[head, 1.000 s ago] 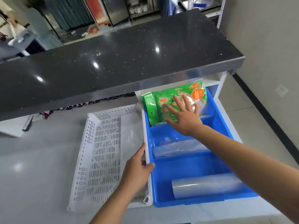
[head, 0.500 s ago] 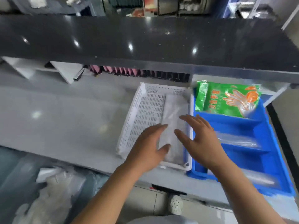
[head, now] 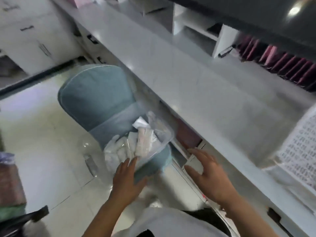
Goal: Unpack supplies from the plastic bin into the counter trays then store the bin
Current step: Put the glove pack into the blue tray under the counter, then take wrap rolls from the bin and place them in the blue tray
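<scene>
A clear plastic bin (head: pixel 164 134) sits on the seat of a blue-green chair (head: pixel 95 100), holding several white packets and gloves (head: pixel 123 147). My left hand (head: pixel 127 178) hovers at the bin's near edge, fingers spread, holding nothing. My right hand (head: pixel 210 175) is open in front of the counter's edge, to the right of the bin, and empty. The white perforated tray (head: pixel 297 147) shows at the right edge on the grey counter (head: pixel 196 79). The picture is blurred by motion.
White drawers and cabinets (head: pixel 34 40) stand at the far left. A row of pink items (head: pixel 280 60) lines the shelf under the black upper counter (head: pixel 273 19). A dark bag (head: pixel 22 219) and a stack of fabric (head: pixel 10 182) sit at the lower left on the tiled floor (head: pixel 42 142).
The view swung down and left from the trays to the chair. Both hands left the white tray and came down toward the clear bin on the chair seat.
</scene>
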